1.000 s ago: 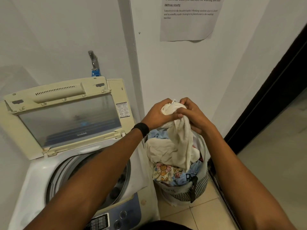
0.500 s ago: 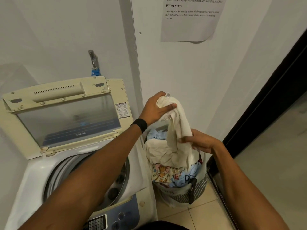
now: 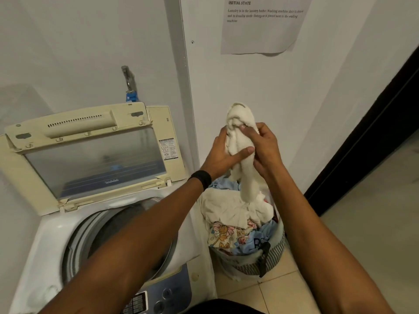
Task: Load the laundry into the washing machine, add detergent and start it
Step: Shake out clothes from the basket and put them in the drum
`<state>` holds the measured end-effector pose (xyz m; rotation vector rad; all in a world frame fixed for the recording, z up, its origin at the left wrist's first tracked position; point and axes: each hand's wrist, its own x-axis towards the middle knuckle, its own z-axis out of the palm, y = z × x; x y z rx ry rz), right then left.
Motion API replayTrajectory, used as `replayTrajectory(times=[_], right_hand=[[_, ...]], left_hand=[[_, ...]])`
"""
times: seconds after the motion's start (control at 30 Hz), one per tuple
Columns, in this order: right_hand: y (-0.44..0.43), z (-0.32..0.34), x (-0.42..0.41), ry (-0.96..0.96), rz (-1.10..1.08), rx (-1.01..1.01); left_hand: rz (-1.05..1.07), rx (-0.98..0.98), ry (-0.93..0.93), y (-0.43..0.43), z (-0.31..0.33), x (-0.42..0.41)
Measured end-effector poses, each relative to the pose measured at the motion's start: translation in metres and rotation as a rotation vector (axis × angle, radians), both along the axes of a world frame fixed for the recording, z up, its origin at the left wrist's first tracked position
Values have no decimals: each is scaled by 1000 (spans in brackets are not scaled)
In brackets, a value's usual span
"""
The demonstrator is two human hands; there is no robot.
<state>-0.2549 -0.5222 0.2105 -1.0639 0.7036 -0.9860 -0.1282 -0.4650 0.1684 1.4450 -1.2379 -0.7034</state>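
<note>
A cream towel (image 3: 240, 137) is bunched up above the laundry basket (image 3: 274, 252), its lower end trailing down into the clothes. My left hand (image 3: 223, 155) grips it from the left, thumb across the front. My right hand (image 3: 265, 148) grips it from the right, fingers curled over the upper fold. The striped basket stands on the floor to the right of the top-loading washing machine (image 3: 56, 241) and holds more cream cloth, a flowered piece and blue garments. The machine's lid (image 3: 90, 152) stands raised and the drum (image 3: 127, 225) lies open beneath my left forearm.
The control panel (image 3: 163, 293) runs along the machine's near edge. A tap (image 3: 129, 83) sticks out of the wall behind the lid. A printed sheet (image 3: 263, 23) hangs on the white wall. A dark door frame (image 3: 362, 141) and tiled floor (image 3: 283, 291) lie to the right.
My right hand has come back up from the lower part of the towel and now grips it beside my left hand. More of the towel is gathered into a bunch.
</note>
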Motion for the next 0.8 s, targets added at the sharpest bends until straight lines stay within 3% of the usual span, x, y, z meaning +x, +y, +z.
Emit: replayTrajectory(times=[0.17, 0.33, 0.43, 0.53, 0.6, 0.7, 0.8], right_hand=[[-1, -10, -7, 164, 44, -219], [14, -71, -19, 514, 293, -213], [15, -94, -27, 664, 288, -242], [9, -80, -35, 551, 153, -181], [5, -57, -37, 326, 44, -45], [2, -28, -28, -43, 58, 83], [10, -10, 2, -141, 143, 55]], left_hand=[[183, -84, 127, 2, 3, 12], [234, -99, 158, -2, 10, 18], [241, -80, 118, -1, 5, 19], [277, -106, 90, 4, -2, 25], [317, -113, 64, 8, -5, 31], [374, -82, 28, 17, -6, 41], [432, -61, 17, 34, -6, 52]])
